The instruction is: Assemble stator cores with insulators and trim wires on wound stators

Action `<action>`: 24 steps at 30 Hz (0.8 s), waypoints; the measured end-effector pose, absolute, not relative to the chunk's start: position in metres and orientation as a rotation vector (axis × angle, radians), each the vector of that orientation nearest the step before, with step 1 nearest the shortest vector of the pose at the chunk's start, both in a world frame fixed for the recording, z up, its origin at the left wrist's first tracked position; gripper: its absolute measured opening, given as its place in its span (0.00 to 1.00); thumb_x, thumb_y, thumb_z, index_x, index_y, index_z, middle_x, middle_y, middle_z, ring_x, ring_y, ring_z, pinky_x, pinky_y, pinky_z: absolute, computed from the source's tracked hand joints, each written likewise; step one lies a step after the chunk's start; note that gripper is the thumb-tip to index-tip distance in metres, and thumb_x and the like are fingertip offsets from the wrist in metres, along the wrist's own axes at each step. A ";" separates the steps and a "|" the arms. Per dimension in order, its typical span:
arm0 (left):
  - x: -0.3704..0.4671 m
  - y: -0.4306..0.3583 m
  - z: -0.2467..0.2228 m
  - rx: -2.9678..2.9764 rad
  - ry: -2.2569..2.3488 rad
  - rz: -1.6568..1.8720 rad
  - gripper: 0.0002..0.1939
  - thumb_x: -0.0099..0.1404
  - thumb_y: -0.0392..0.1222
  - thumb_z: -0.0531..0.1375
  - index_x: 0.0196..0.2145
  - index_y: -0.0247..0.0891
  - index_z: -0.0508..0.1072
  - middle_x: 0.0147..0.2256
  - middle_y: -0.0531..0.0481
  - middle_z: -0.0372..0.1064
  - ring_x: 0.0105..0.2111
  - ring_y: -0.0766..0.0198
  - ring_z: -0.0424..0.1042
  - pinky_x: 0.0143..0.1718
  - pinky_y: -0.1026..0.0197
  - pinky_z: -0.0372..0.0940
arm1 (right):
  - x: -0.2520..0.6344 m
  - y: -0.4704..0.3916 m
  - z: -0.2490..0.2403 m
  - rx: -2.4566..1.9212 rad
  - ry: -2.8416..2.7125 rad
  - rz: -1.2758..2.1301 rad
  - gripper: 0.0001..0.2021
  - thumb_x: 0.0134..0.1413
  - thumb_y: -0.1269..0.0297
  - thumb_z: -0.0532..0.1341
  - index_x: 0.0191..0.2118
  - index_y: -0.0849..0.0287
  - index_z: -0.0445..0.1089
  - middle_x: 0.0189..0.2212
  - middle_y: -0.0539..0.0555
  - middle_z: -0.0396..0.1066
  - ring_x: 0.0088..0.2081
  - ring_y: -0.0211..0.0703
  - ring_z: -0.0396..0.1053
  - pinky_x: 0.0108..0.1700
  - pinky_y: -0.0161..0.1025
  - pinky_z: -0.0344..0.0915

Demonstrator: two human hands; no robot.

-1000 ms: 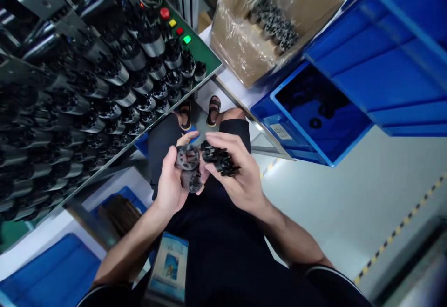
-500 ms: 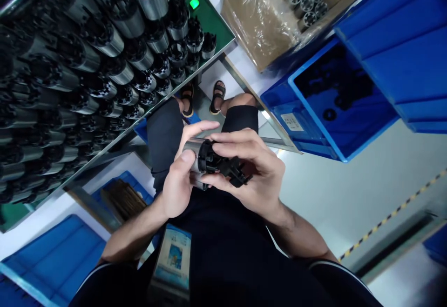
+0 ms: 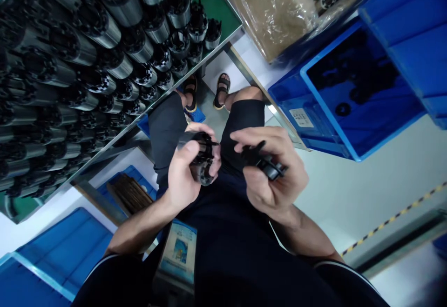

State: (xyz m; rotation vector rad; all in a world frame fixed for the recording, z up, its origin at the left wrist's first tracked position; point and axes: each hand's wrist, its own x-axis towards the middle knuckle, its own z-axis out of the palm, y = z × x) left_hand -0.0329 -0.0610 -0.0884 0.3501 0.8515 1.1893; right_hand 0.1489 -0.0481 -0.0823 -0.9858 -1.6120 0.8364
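Observation:
My left hand (image 3: 182, 176) is closed around two short metal cylinders, one above the other. A black plastic insert shows in the end of the upper metal cylinder (image 3: 202, 145). The lower metal cylinder (image 3: 202, 173) is partly covered by my fingers, and dark plastic shows at its end too. To the right, apart from them, my right hand (image 3: 279, 176) is closed on black plastic parts (image 3: 267, 163) with thin prongs. Blur and the fingers hide how many parts are in it.
Rows of similar metal cylinders with black inserts (image 3: 118, 63) fill the green-topped bench (image 3: 228, 14) at upper left. A blue bin (image 3: 314, 88) holding black parts stands at right, near a plastic-wrapped carton (image 3: 272, 18). Cardboard pieces (image 3: 129, 193) lie at lower left.
My right hand has drawn away to the right from the cylinders with black parts in its fingers. My left hand has kept the two cylinders and turned their ends slightly towards me.

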 end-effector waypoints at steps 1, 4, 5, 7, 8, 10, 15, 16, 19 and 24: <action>-0.033 -0.057 -0.086 0.315 0.834 1.189 0.24 0.76 0.66 0.71 0.50 0.44 0.75 0.33 0.54 0.72 0.21 0.67 0.65 0.20 0.64 0.64 | 0.153 -0.049 -0.082 -1.011 -1.596 0.891 0.19 0.84 0.54 0.71 0.71 0.49 0.84 0.57 0.58 0.87 0.55 0.56 0.86 0.57 0.55 0.86; -0.035 -0.049 -0.077 0.285 0.838 1.237 0.22 0.75 0.64 0.71 0.48 0.45 0.75 0.34 0.54 0.72 0.22 0.66 0.67 0.19 0.64 0.64 | 0.160 -0.056 -0.083 -1.096 -1.538 1.166 0.15 0.84 0.55 0.71 0.67 0.49 0.84 0.52 0.56 0.85 0.48 0.51 0.85 0.54 0.52 0.82; -0.035 -0.048 -0.074 0.282 0.872 1.275 0.21 0.74 0.63 0.72 0.48 0.44 0.76 0.36 0.53 0.73 0.24 0.65 0.70 0.22 0.63 0.68 | 0.159 -0.058 -0.084 -1.111 -1.508 1.247 0.14 0.85 0.51 0.71 0.63 0.49 0.85 0.50 0.54 0.84 0.46 0.49 0.83 0.53 0.51 0.81; -0.032 -0.046 -0.070 0.282 0.963 1.344 0.21 0.74 0.62 0.72 0.46 0.43 0.77 0.39 0.49 0.73 0.31 0.62 0.75 0.31 0.60 0.75 | 0.153 -0.062 -0.087 -1.094 -1.467 1.342 0.20 0.85 0.39 0.68 0.60 0.50 0.84 0.46 0.54 0.82 0.44 0.48 0.81 0.51 0.50 0.80; -0.029 -0.046 -0.069 0.280 1.008 1.367 0.21 0.73 0.62 0.72 0.45 0.43 0.78 0.40 0.48 0.73 0.34 0.60 0.76 0.35 0.59 0.76 | 0.150 -0.064 -0.088 -1.074 -1.461 1.361 0.24 0.86 0.35 0.65 0.60 0.50 0.84 0.47 0.54 0.81 0.44 0.48 0.81 0.51 0.50 0.80; -0.025 -0.047 -0.067 0.272 1.066 1.388 0.19 0.74 0.62 0.72 0.46 0.43 0.80 0.42 0.46 0.74 0.37 0.57 0.77 0.38 0.57 0.76 | 0.143 -0.065 -0.088 -1.031 -1.484 1.349 0.27 0.89 0.34 0.57 0.65 0.49 0.83 0.51 0.56 0.81 0.48 0.50 0.81 0.55 0.52 0.82; -0.021 -0.048 -0.063 0.295 1.130 1.522 0.17 0.77 0.58 0.70 0.47 0.41 0.83 0.43 0.44 0.75 0.42 0.55 0.77 0.45 0.55 0.76 | 0.139 -0.064 -0.083 -1.026 -1.662 1.168 0.24 0.88 0.55 0.63 0.80 0.46 0.74 0.66 0.59 0.79 0.66 0.58 0.77 0.70 0.60 0.79; -0.021 -0.048 -0.062 0.296 1.143 1.529 0.19 0.77 0.60 0.70 0.47 0.40 0.83 0.43 0.44 0.75 0.42 0.55 0.77 0.47 0.54 0.76 | 0.139 -0.064 -0.084 -1.026 -1.684 1.149 0.25 0.86 0.56 0.66 0.81 0.46 0.74 0.66 0.59 0.80 0.66 0.59 0.77 0.70 0.61 0.80; -0.020 -0.047 -0.057 0.267 1.189 1.472 0.23 0.79 0.64 0.67 0.48 0.40 0.83 0.43 0.43 0.74 0.42 0.54 0.76 0.52 0.50 0.78 | 0.139 -0.067 -0.088 -1.025 -1.674 1.112 0.31 0.81 0.56 0.73 0.82 0.43 0.72 0.66 0.58 0.83 0.61 0.59 0.81 0.62 0.59 0.83; -0.009 -0.047 -0.048 0.280 1.267 1.450 0.36 0.87 0.78 0.48 0.51 0.43 0.76 0.42 0.44 0.70 0.47 0.51 0.78 0.58 0.47 0.78 | 0.137 -0.067 -0.092 -1.013 -1.647 1.106 0.30 0.76 0.59 0.80 0.77 0.43 0.79 0.64 0.56 0.87 0.58 0.57 0.85 0.61 0.58 0.85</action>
